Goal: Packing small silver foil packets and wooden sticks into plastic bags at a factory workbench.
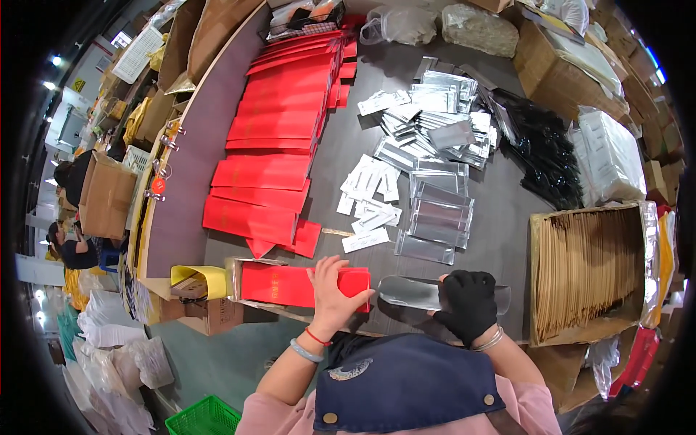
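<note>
My bare left hand (335,290), with a red cord and a bangle at the wrist, lies spread on a red paper sleeve (279,285) at the table's front edge. The sleeve's left end meets an open cardboard box. My right hand (470,303), in a black glove with bare fingertips, is closed on a long clear plastic piece (407,293) with a rounded left end. That end is a little apart from the left thumb. Ahead lie white printed cards (371,181), flat silvery clear packs (442,210) and a heap of more silvery packs (453,123).
Overlapping red sleeves (264,159) run along the left side beside a raised board (192,181). Black glossy strips (544,152) lie at right, near a carton (587,275) packed with brown cardboard pieces. A green basket (203,417) stands on the floor.
</note>
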A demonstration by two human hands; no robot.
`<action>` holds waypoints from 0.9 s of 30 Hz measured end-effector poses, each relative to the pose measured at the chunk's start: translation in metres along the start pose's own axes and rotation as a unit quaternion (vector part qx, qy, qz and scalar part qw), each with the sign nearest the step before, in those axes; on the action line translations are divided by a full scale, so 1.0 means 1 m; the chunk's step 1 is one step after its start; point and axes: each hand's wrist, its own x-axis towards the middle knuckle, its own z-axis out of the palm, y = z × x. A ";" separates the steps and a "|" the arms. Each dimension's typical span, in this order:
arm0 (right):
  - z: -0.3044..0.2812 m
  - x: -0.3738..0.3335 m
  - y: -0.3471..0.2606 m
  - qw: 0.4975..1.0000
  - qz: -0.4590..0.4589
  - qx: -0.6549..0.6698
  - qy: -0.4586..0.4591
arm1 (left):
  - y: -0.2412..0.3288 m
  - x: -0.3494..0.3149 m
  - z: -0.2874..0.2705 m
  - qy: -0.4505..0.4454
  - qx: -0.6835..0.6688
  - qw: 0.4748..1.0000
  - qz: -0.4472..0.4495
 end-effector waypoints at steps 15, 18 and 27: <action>0.009 -0.025 0.079 0.952 0.123 0.102 0.262 | -0.013 0.086 0.011 -0.064 0.165 0.967 0.185; 0.009 -0.099 0.175 0.835 0.375 0.185 0.358 | -0.020 0.094 0.011 -0.114 0.247 0.927 0.257; 0.020 -0.157 0.239 0.866 0.440 -0.009 0.237 | 0.075 0.129 0.075 0.069 0.040 0.921 0.381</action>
